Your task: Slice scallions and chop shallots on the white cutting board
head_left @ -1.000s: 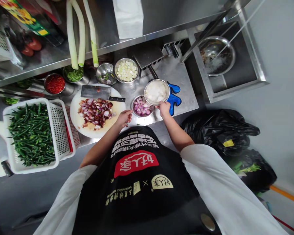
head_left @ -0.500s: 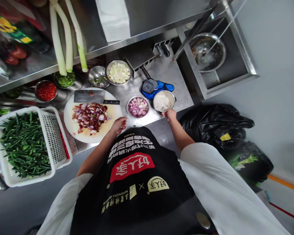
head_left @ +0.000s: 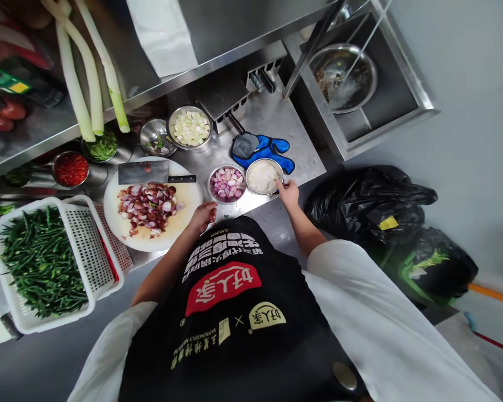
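Observation:
My right hand [head_left: 289, 194] grips the near right rim of a metal bowl [head_left: 265, 176] with a white, pale mass in it, its fingers at the edge. Just left of that bowl stands a metal bowl of peeled shallots [head_left: 227, 183]. My left hand [head_left: 203, 216] rests with curled fingers between the shallot bowl and the round cutting board [head_left: 190, 215]; whatever may be inside the fingers is hidden. On the board lie a heap of shallots and skins [head_left: 148, 206] and a cleaver [head_left: 145, 172] with a black handle. A blue glove [head_left: 272, 149] lies behind the white-filled bowl.
A white basket of green chillies [head_left: 42, 262] stands at left. Behind the board are bowls of chopped red chilli [head_left: 70, 169] and diced white vegetable [head_left: 190, 128]. Leeks [head_left: 94, 78] overhang the shelf edge. A sink [head_left: 414, 106] and black bags [head_left: 369, 201] are at right.
My right hand has shifted its hold to the right side of the white-filled bowl, which now stands closer to the shallots and off more of the blue glove. The view has turned slightly.

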Motion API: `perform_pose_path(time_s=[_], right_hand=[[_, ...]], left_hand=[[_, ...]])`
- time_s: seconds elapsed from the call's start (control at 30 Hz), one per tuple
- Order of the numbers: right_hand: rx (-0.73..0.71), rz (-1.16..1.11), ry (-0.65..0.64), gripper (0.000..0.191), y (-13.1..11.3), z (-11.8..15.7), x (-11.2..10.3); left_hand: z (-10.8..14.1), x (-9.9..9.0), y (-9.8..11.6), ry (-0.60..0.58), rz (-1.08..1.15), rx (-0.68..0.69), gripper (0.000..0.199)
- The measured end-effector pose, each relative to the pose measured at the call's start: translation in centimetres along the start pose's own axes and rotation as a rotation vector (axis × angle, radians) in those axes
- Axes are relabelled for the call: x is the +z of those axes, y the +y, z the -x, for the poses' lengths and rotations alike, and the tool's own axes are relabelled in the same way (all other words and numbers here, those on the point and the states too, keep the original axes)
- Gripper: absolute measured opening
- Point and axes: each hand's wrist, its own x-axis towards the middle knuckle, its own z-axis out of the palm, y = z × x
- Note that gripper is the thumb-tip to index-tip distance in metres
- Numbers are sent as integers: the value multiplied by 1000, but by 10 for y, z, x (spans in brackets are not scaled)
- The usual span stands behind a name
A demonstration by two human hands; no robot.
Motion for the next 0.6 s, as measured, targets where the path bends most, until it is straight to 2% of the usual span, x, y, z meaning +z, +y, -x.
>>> perform_pose_path(time_s=[0.07,0.13,0.23,0.3,0.37,0.5,0.6], right_hand=[[-221,198,63,33,-5,1,-1],[-301,377,-53,44,-17,-1,11],[-201,596,-234,78,-39,-13,46],[-104,660,-252,99,-51,-22,71],[-23,661,-235,109,-57,-28,91],[34,720,-121,107,-55,-28,112],[-81,845,-81,93,-51,-25,116]], left_hand=[[-2,0,-3,-6,9,6,25],[-3,3,-5,10,3,3,24],[-2,10,-6,28,-27,-16,24],[0,14,-6,22,-39,-15,26],[3,16,-7,12,-39,0,27],[8,10,-13,39,-12,20,28],[13,1,-20,79,32,37,26]])
